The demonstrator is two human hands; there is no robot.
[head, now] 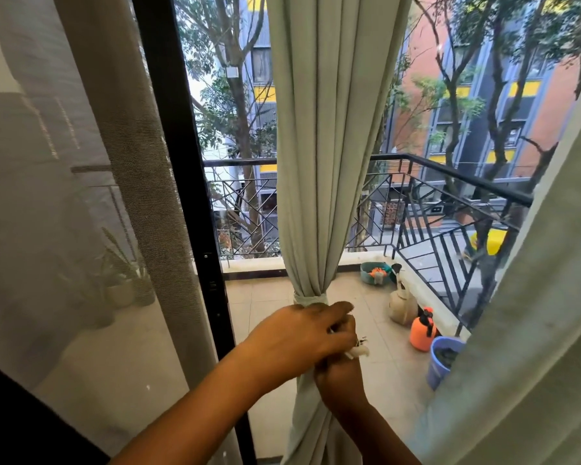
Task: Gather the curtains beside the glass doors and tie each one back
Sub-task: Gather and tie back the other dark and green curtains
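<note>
A pale green curtain (pixel 326 129) hangs in front of the glass door, gathered into a narrow bunch at waist height. A matching fabric tie band (pixel 311 299) wraps around the bunch. My left hand (pixel 299 337) lies over the gathered cloth just below the band, fingers curled around it. My right hand (pixel 341 370) sits under and behind the left, closed on the curtain and on a small white end piece (pixel 359 351) of the tie. A second pale green curtain (pixel 534 330) hangs loose at the right edge.
A sheer grey curtain (pixel 81 162) covers the left side beside the black door frame (pixel 195 196). Beyond the glass is a tiled balcony with a black railing (pixel 450 203), an orange sprayer (pixel 423 330), a blue pot (pixel 443 360) and a green basin (pixel 374 272).
</note>
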